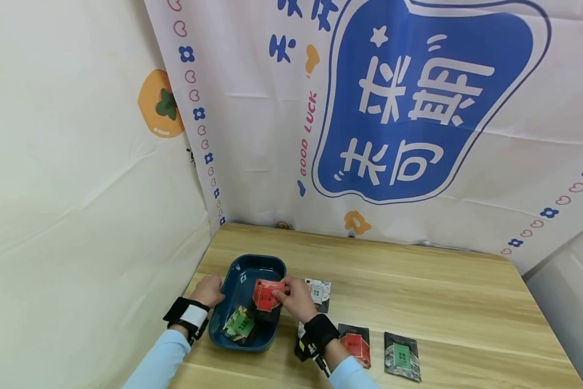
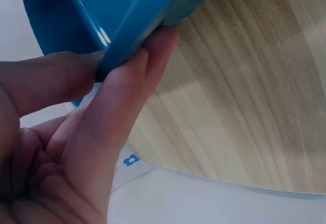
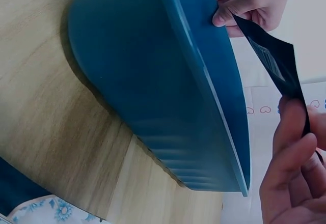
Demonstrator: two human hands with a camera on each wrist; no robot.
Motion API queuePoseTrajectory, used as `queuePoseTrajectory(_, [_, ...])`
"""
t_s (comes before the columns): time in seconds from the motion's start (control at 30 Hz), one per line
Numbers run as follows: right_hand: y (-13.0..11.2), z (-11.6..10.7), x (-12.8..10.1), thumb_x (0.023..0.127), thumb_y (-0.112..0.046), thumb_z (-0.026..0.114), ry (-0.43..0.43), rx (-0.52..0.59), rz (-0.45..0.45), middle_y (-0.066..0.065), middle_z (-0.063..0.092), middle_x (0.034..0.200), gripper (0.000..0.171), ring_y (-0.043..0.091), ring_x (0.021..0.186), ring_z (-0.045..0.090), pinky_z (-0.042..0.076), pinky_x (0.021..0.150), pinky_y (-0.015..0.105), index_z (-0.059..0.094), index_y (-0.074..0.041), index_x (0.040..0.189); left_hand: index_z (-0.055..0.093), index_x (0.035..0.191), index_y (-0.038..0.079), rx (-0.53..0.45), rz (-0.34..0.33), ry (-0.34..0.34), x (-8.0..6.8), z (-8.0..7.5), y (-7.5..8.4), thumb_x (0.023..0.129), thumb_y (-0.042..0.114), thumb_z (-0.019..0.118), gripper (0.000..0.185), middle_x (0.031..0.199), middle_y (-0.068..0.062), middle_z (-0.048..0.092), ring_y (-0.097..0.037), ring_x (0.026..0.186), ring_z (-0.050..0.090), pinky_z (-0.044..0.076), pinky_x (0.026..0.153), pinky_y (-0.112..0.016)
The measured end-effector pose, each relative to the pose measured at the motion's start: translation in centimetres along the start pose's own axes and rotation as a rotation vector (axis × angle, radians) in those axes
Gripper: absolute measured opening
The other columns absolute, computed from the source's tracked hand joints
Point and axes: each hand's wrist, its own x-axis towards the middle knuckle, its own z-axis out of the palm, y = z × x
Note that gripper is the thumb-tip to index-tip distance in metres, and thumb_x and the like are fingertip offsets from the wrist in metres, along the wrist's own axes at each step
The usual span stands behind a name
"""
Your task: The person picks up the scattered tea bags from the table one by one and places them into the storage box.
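A dark blue tray (image 1: 258,259) sits at the near left of the wooden table (image 1: 417,292). My left hand (image 1: 212,294) pinches its left rim, and the left wrist view shows the thumb and fingers (image 2: 122,81) clamped on the tray edge (image 2: 137,25). My right hand (image 1: 283,292) holds a red packet (image 1: 266,295) over the tray's right side. In the right wrist view the packet (image 3: 272,63) looks dark, held by my right fingers (image 3: 293,147) above the tray (image 3: 153,81). The left hand (image 3: 249,2) shows at the far rim. A green packet (image 1: 239,324) lies inside the tray.
Three more packets lie on the table right of the tray: a black-and-white one (image 1: 319,294), a black one with a red label (image 1: 355,343) and a black one with a green label (image 1: 402,355). Printed cloth walls (image 1: 417,108) close in the left and back.
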Motion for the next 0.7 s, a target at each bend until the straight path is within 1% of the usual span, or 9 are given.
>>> queuePoseTrajectory(0.13, [0.2,0.2,0.0,0.092,-0.008,0.068,-0.002,0.001,-0.038,0.012,0.073,0.079,0.010,0.001,0.060,0.053,0.042,0.055,0.018,0.067,0.001,0.095,0.038,0.054,0.014,0.002,0.002,-0.001,0.0,0.0,0.1,0.082,-0.004,0.067,0.044,0.047,0.003,0.038,-0.013,0.043,0.045,0.037,0.046,-0.024])
queuePoseTrajectory(0.27, [0.3,0.5,0.1,0.092,-0.008,0.069,-0.006,-0.004,-0.054,0.012,0.073,0.080,0.009,0.000,0.061,0.053,0.042,0.056,0.018,0.068,0.001,0.094,0.037,0.054,0.014,0.004,0.005,-0.001,0.0,0.1,0.1,0.082,-0.004,0.067,0.045,0.047,0.004,0.036,-0.012,0.043,0.044,0.036,0.046,-0.024])
queuePoseTrajectory(0.33, [0.3,0.5,0.1,0.092,-0.011,0.069,-0.005,-0.021,-0.053,0.010,0.072,0.080,0.011,0.000,0.061,0.052,0.042,0.056,0.018,0.069,0.000,0.095,0.038,0.054,0.014,0.005,0.001,-0.005,0.1,0.2,0.1,0.082,-0.003,0.067,0.044,0.048,0.004,0.036,-0.013,0.043,0.044,0.036,0.046,-0.024])
queuePoseTrajectory(0.4, [0.3,0.5,0.1,0.093,-0.013,0.069,0.000,-0.044,-0.048,0.008,0.072,0.081,0.014,0.000,0.063,0.052,0.043,0.058,0.018,0.070,-0.001,0.099,0.040,0.055,0.013,0.006,-0.004,-0.010,0.1,0.2,0.2,0.082,-0.003,0.067,0.042,0.049,0.003,0.037,-0.013,0.044,0.044,0.037,0.046,-0.024])
queuePoseTrajectory(0.57, [0.5,-0.2,-0.2,0.096,-0.018,0.066,0.061,-0.090,-0.052,0.007,0.069,0.087,0.023,0.006,0.066,0.048,0.039,0.061,0.021,0.070,-0.003,0.111,0.044,0.057,0.011,0.012,-0.005,-0.016,0.3,0.1,0.3,0.081,-0.003,0.068,0.036,0.050,0.002,0.041,-0.014,0.046,0.047,0.038,0.047,-0.024])
queuePoseTrajectory(0.63, [0.8,-0.7,-0.3,0.096,-0.019,0.065,0.091,-0.101,-0.060,0.008,0.067,0.089,0.023,0.009,0.065,0.045,0.036,0.061,0.022,0.070,-0.002,0.112,0.044,0.056,0.011,0.016,-0.002,-0.012,0.4,0.2,0.2,0.081,-0.003,0.068,0.037,0.049,0.002,0.041,-0.014,0.045,0.048,0.039,0.046,-0.024])
queuePoseTrajectory(0.7, [1.1,-1.3,-0.3,0.096,-0.017,0.066,0.118,-0.102,-0.071,0.010,0.067,0.090,0.023,0.010,0.065,0.045,0.036,0.060,0.022,0.070,-0.001,0.111,0.042,0.055,0.012,0.017,-0.001,-0.007,0.4,0.2,0.1,0.081,-0.003,0.067,0.039,0.049,0.002,0.041,-0.014,0.044,0.049,0.039,0.046,-0.024])
